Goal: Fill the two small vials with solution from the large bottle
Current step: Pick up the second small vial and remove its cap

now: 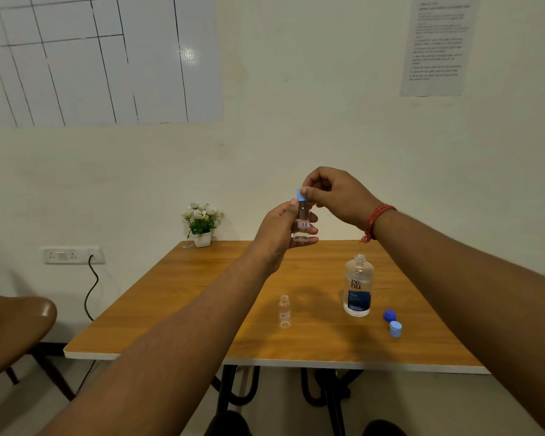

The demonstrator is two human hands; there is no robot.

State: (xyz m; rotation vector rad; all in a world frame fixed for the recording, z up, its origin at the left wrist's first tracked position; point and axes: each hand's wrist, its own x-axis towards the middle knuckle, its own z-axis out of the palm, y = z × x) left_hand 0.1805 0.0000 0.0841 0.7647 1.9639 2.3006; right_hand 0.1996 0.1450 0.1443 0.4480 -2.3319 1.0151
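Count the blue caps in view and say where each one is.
3. One light blue cap on the held vial, pinched by the right hand; a dark blue cap and another light blue cap on the table, right of the large bottle.

Capped vial (302, 223) aloft; open vial (284, 311), uncapped bottle (358, 286) upright on table

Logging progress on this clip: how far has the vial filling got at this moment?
Done: the large bottle stands uncapped on the table, with two loose caps beside it. In hand: the left hand holds one vial up while the right hand pinches its light blue cap; a little liquid seems to sit at its bottom. Left: the second vial stands open, apparently empty.
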